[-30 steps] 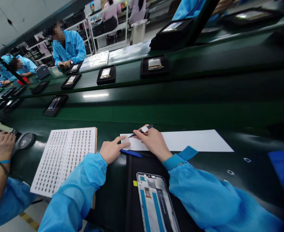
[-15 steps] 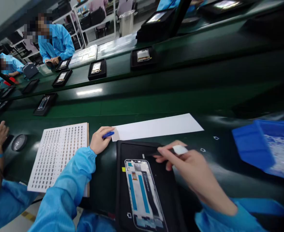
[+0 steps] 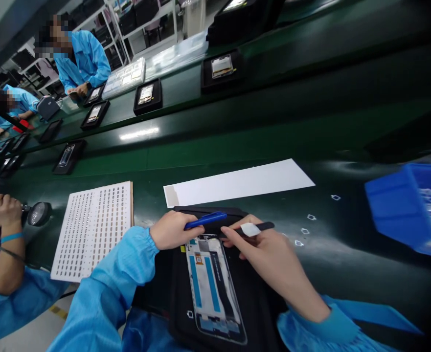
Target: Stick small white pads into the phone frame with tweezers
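A phone frame (image 3: 211, 283) with blue strips lies in a black tray (image 3: 254, 303) in front of me. My left hand (image 3: 171, 230) is closed on a blue pen (image 3: 205, 220) at the frame's top left corner. My right hand (image 3: 270, 254) is closed on black tweezers with a white label (image 3: 251, 229), their tip at the top edge of the frame. Just beyond the tray lies a long white sheet (image 3: 237, 183).
A white perforated board (image 3: 94, 227) lies to the left, a blue bin (image 3: 409, 208) to the right. On the left a neighbour's hand (image 3: 6, 210) is beside a round magnifier (image 3: 39, 213). More black trays with phones (image 3: 147, 95) ride the green conveyor, where other workers in blue sit.
My left hand has brought the blue pen from the white sheet's corner to the tray. My right hand has moved left with the tweezers to the phone frame's top.
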Motion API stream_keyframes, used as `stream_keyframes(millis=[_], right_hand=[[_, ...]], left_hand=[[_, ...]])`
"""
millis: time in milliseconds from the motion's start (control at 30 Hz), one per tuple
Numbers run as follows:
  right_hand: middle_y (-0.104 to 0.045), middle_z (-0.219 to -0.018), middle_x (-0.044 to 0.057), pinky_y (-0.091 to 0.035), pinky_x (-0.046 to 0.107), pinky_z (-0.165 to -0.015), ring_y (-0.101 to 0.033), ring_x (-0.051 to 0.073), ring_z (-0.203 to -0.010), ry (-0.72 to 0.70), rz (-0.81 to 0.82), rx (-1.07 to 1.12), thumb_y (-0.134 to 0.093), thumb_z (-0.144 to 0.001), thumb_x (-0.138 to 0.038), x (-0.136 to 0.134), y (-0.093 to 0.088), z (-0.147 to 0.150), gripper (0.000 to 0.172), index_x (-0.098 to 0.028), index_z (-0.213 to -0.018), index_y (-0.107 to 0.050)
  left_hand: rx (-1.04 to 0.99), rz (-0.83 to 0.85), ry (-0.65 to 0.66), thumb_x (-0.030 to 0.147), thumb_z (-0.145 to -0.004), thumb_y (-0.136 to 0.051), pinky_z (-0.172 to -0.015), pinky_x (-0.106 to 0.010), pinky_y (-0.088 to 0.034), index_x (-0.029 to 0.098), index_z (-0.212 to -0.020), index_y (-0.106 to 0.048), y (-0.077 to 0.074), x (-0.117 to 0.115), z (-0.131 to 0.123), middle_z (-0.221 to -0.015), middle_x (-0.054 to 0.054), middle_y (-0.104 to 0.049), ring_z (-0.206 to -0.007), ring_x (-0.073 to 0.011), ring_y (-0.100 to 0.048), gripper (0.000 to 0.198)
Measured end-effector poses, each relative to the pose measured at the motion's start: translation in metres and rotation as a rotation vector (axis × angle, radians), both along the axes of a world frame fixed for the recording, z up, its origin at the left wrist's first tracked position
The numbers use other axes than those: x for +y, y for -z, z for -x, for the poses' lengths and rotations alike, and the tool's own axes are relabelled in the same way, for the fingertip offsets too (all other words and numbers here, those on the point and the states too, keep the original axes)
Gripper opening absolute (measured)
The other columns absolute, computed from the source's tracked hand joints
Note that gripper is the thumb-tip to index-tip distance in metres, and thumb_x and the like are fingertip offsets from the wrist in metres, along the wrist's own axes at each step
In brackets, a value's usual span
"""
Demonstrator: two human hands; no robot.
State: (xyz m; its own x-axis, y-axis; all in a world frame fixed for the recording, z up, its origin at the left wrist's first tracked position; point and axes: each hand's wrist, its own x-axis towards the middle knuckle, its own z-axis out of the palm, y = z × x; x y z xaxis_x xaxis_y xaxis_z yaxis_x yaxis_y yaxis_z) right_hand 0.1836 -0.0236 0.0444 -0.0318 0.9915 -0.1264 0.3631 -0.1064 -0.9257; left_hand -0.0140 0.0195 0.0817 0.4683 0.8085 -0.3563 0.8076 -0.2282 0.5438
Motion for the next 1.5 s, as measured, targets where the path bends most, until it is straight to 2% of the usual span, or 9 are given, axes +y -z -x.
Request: stream_keyframes(millis=[133, 367, 600, 800, 1033, 1200, 1333, 1500], right_hand=[[-0.066, -0.061, 0.003, -0.049, 0.030, -0.043, -0.061, 0.021, -0.047, 0.006, -0.009, -0.004, -0.057, -0.081, -0.054, -0.001, -0.001, 0.001, 0.033, -0.022, -0.071, -0.059], [-0.066, -0.064, 0.003, -0.048, 0.029, -0.045, -0.063, 0.022, -0.052, -0.017, -0.034, -0.034, -0.055, -0.083, -0.055, -0.002, 0.001, 0.000, 0.035, -0.022, -0.072, -0.057], [-0.064, -0.060, 0.001, -0.044, 0.028, -0.046, -0.060, 0.019, -0.047, -0.025, -0.081, -0.068, -0.053, -0.085, -0.052, -0.001, 0.000, 0.001, 0.033, -0.023, -0.070, -0.055], [-0.060, -0.056, -0.002, -0.039, 0.025, -0.041, -0.057, 0.017, -0.043, -0.034, -0.096, -0.086, -0.051, -0.086, -0.048, -0.003, 0.001, 0.001, 0.028, -0.023, -0.073, -0.053], [-0.060, -0.057, 0.000, -0.036, 0.025, -0.040, -0.057, 0.016, -0.044, -0.031, -0.224, -0.094, -0.050, -0.090, -0.048, -0.006, 0.002, -0.001, 0.035, -0.023, -0.066, -0.050], [-0.053, -0.048, -0.006, -0.035, 0.024, -0.038, -0.053, 0.015, -0.037, -0.060, -0.247, -0.077, -0.050, -0.091, -0.047, -0.007, 0.001, 0.001, 0.029, -0.023, -0.074, -0.051], [-0.050, -0.045, -0.006, -0.035, 0.024, -0.039, -0.053, 0.015, -0.036, -0.061, -0.329, -0.106, -0.052, -0.091, -0.044, -0.008, 0.003, 0.004, 0.028, -0.023, -0.074, -0.049], [-0.056, -0.056, -0.003, -0.035, 0.025, -0.043, -0.053, 0.014, -0.041, -0.014, -0.488, -0.129, -0.055, -0.091, -0.040, -0.012, 0.014, 0.010, 0.026, -0.022, -0.073, -0.056]], left_hand=[[0.010, -0.001, 0.009, 0.034, -0.090, -0.057, -0.053, -0.022, -0.035, 0.017, -0.083, -0.072, -0.001, -0.002, -0.001, -0.063, 0.001, -0.064, -0.054, -0.0121, -0.054, 0.023], [0.041, -0.018, 0.020, 0.034, -0.090, -0.056, -0.053, -0.022, -0.034, 0.018, -0.085, -0.071, -0.003, -0.004, -0.002, -0.066, 0.002, -0.065, -0.057, -0.0122, -0.056, 0.022], [0.132, -0.049, 0.009, 0.036, -0.090, -0.057, -0.058, -0.023, -0.039, 0.022, -0.088, -0.071, -0.005, -0.007, -0.007, -0.070, 0.001, -0.068, -0.065, -0.0158, -0.062, 0.020], [0.291, -0.096, -0.006, 0.041, -0.088, -0.058, -0.068, -0.029, -0.048, 0.027, -0.101, -0.070, -0.001, -0.012, -0.018, -0.081, -0.001, -0.073, -0.079, -0.0223, -0.068, 0.022], [0.343, -0.112, 0.024, 0.044, -0.089, -0.057, -0.071, -0.032, -0.051, 0.027, -0.103, -0.068, 0.002, -0.010, -0.019, -0.084, -0.002, -0.074, -0.082, -0.0246, -0.070, 0.025], [0.349, -0.103, 0.011, 0.044, -0.089, -0.057, -0.071, -0.031, -0.051, 0.027, -0.101, -0.069, -0.001, -0.011, -0.019, -0.084, -0.002, -0.074, -0.083, -0.0244, -0.070, 0.024], [0.341, -0.094, 0.004, 0.041, -0.089, -0.057, -0.072, -0.029, -0.050, 0.027, -0.100, -0.068, -0.002, -0.012, -0.020, -0.084, -0.001, -0.074, -0.082, -0.0227, -0.069, 0.022], [0.292, -0.133, -0.046, 0.040, -0.088, -0.060, -0.074, -0.031, -0.052, 0.026, -0.098, -0.069, 0.000, -0.012, -0.019, -0.084, -0.002, -0.074, -0.082, -0.0237, -0.070, 0.019]])
